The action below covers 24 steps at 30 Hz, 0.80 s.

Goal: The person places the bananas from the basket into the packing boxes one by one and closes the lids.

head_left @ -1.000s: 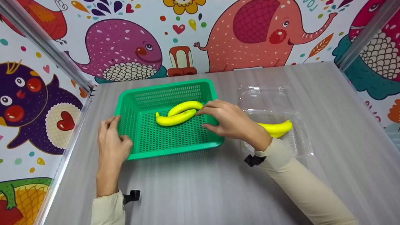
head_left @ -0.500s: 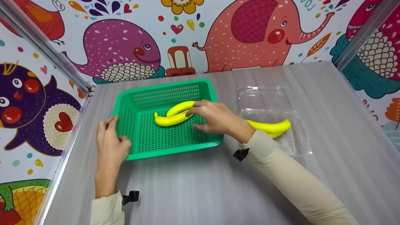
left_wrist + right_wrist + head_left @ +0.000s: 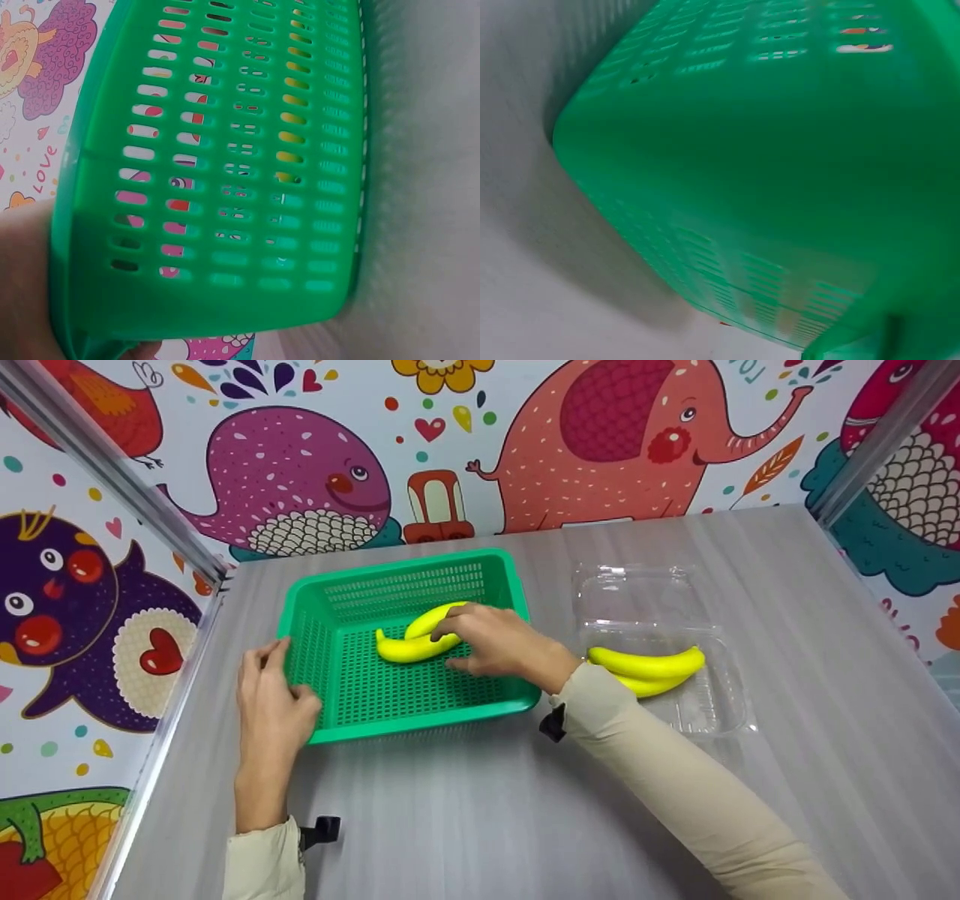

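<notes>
The left hand (image 3: 274, 705) grips the left rim of a green plastic basket (image 3: 420, 727), with fingers curled at its edge. In the left wrist view, part of that hand (image 3: 26, 285) shows beside the rim. Inside the basket lie two yellow bananas, a front banana (image 3: 409, 649) and a back banana (image 3: 429, 619). Over their right ends reaches the right hand (image 3: 499, 641), fingers bent at the front banana and thumb held apart below it. The hand hides the bananas' right ends. Basket wall (image 3: 780, 172) fills the right wrist view, which shows no fingers.
Right of the basket stands a clear plastic clamshell box (image 3: 724, 682), its lid (image 3: 637, 592) folded back. Two more bananas (image 3: 652, 666) lie in it, partly behind the right sleeve. Printed walls (image 3: 465, 442) bound the grey table (image 3: 450, 817) at the back and sides.
The right hand has moved left, farther over the bananas in the basket. More of the bananas in the clear box now shows. The left hand and basket stay put.
</notes>
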{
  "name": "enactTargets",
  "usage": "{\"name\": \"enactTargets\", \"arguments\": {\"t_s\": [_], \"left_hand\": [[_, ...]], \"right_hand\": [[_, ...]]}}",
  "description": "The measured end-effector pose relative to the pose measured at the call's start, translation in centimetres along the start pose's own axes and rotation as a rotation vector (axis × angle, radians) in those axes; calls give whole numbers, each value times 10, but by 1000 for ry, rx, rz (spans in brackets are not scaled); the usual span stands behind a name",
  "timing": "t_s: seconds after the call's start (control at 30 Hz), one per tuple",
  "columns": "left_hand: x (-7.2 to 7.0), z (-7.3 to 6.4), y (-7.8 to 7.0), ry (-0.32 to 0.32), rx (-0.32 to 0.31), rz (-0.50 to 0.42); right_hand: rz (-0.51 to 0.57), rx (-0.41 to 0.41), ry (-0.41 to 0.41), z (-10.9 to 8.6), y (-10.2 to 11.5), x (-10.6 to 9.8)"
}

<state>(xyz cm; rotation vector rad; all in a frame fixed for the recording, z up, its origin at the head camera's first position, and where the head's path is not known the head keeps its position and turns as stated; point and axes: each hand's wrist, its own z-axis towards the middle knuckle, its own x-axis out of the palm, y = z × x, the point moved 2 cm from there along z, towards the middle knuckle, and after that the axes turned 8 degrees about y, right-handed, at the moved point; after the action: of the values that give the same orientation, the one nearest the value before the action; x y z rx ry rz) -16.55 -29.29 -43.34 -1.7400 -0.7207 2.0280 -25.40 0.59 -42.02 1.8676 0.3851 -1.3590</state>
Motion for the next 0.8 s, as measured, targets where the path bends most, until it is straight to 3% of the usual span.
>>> {"name": "enactTargets", "arguments": {"t_s": [0.23,0.37,0.8], "left_hand": [[0,1,-1,-16,33,-2],[1,1,0,-16,21,4],[1,0,1,-15,20,2]], "right_hand": [[-6,28,1,6,-1,3],[-9,31,10,11,1,5],[18,39,133,18,-2,17]]}}
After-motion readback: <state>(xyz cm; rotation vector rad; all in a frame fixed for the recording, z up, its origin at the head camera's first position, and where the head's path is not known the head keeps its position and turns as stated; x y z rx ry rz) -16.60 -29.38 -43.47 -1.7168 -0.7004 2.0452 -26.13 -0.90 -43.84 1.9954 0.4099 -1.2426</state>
